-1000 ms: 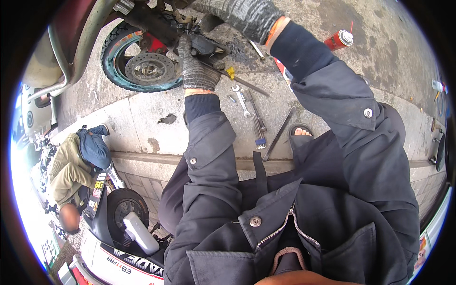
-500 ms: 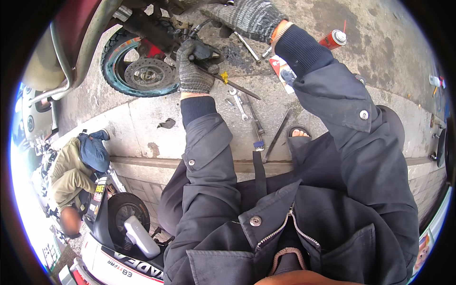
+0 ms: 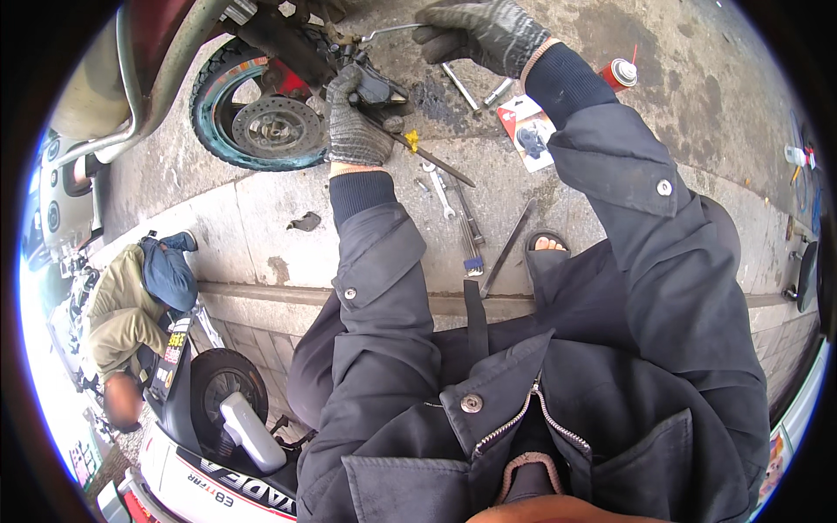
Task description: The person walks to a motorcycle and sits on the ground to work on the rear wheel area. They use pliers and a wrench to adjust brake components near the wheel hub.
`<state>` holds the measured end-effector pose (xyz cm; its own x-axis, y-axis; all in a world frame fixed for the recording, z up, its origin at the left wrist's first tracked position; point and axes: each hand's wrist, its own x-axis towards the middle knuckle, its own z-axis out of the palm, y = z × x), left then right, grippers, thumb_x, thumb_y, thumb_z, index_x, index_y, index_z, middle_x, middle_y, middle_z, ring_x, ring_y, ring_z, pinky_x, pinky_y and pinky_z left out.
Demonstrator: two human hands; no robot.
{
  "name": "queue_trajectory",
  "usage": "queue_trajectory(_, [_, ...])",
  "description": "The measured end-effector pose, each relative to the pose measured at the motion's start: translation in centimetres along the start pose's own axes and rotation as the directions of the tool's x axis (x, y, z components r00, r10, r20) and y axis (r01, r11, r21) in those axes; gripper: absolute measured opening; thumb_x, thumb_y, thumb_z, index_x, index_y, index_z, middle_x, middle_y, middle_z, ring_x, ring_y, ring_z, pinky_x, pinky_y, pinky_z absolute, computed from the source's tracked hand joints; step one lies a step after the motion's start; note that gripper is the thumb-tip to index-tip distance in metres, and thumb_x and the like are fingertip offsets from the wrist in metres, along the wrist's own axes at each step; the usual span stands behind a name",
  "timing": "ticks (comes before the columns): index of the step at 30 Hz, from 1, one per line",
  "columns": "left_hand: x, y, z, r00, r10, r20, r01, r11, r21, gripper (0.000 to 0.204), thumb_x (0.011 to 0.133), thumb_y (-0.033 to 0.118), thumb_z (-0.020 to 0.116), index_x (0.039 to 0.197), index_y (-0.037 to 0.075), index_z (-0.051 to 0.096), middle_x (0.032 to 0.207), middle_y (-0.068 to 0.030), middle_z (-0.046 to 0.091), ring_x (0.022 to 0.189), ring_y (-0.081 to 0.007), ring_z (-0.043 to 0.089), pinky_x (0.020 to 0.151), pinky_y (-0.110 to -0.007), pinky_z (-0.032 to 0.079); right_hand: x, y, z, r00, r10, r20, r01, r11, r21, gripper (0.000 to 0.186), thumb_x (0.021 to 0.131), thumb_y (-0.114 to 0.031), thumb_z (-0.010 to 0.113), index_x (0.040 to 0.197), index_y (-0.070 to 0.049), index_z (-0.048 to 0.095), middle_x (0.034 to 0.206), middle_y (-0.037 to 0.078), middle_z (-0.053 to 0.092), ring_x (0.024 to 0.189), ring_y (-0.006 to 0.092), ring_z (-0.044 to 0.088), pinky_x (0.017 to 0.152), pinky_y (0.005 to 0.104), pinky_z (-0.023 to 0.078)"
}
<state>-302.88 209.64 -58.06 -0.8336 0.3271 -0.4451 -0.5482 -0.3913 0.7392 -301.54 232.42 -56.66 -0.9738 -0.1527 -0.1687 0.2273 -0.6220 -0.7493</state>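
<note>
My left hand, in a grey knit glove, is closed around a dark brake caliper below the scooter's underside. My right hand, gloved the same way, pinches the end of a thin metal wrench. The wrench's other end meets the fittings just above the caliper; the exact contact is too small to make out. Left of the caliper is a wheel with a teal rim and a brake disc. A dark flat bar with a yellow bit extends from beneath my left hand.
On the pavement lie a combination wrench, sockets, a dark bar and a blister pack. A red spray can stands at right. Another person crouches at left, beside a white scooter.
My right hand has moved right and the wrench has swung outward with it, now lying nearly level. The left hand keeps its hold on the caliper. The view has shifted slightly.
</note>
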Motion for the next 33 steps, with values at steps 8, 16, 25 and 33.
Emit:
queue_trajectory(8, [-0.1, 0.0, 0.5, 0.999, 0.044, -0.006, -0.045, 0.998, -0.039, 0.043, 0.081, 0.039, 0.057, 0.109, 0.007, 0.062, 0.084, -0.0124, 0.068, 0.067, -0.0309, 0.067, 0.045, -0.037, 0.052, -1.1, 5.0, -2.0, 0.997, 0.080, -0.014, -0.076, 0.981, 0.180, 0.034, 0.096, -0.019, 0.057, 0.119, 0.005, 0.057, 0.100, 0.019, 0.069, 0.075, 0.0210, 0.071, 0.079, 0.0417, 0.060])
queue_trajectory(16, [0.0, -0.1, 0.3, 0.995, 0.078, 0.056, -0.079, 0.997, 0.014, 0.043, 0.081, 0.040, 0.056, 0.110, 0.009, 0.063, 0.090, -0.0091, 0.069, 0.076, -0.0302, 0.068, 0.060, -0.046, 0.058, -1.7, 5.0, -0.2, 0.987, 0.156, -0.029, -0.159, 0.960, -0.233, 0.038, 0.097, -0.022, 0.056, 0.131, -0.007, 0.053, 0.060, -0.002, 0.048, 0.042, 0.0043, 0.036, 0.038, 0.0209, 0.026])
queue_trajectory(25, [-0.1, 0.3, 0.4, 1.000, 0.011, 0.012, -0.010, 0.999, -0.053, 0.043, 0.079, 0.041, 0.058, 0.107, 0.008, 0.062, 0.093, -0.0105, 0.068, 0.077, -0.0343, 0.067, 0.064, -0.047, 0.059, 1.2, 7.0, 0.8, 0.996, -0.053, -0.076, -0.053, 0.344, -0.938, 0.037, 0.095, -0.027, 0.047, 0.124, -0.008, 0.060, 0.102, 0.022, 0.067, 0.093, 0.0363, 0.067, 0.081, 0.0434, 0.054])
queue_trajectory(33, [1.1, -0.6, -0.1, 0.999, 0.027, 0.041, -0.022, 0.994, -0.103, 0.015, 0.079, 0.011, 0.060, 0.094, 0.012, 0.061, 0.085, -0.0039, 0.063, 0.074, -0.0209, 0.064, 0.061, -0.039, 0.058, 1.6, 6.3, 1.7, 0.956, -0.293, -0.027, -0.002, 0.085, -0.996, 0.043, 0.096, -0.041, 0.047, 0.126, -0.012, 0.060, 0.111, 0.021, 0.065, 0.103, 0.0382, 0.062, 0.090, 0.0441, 0.049])
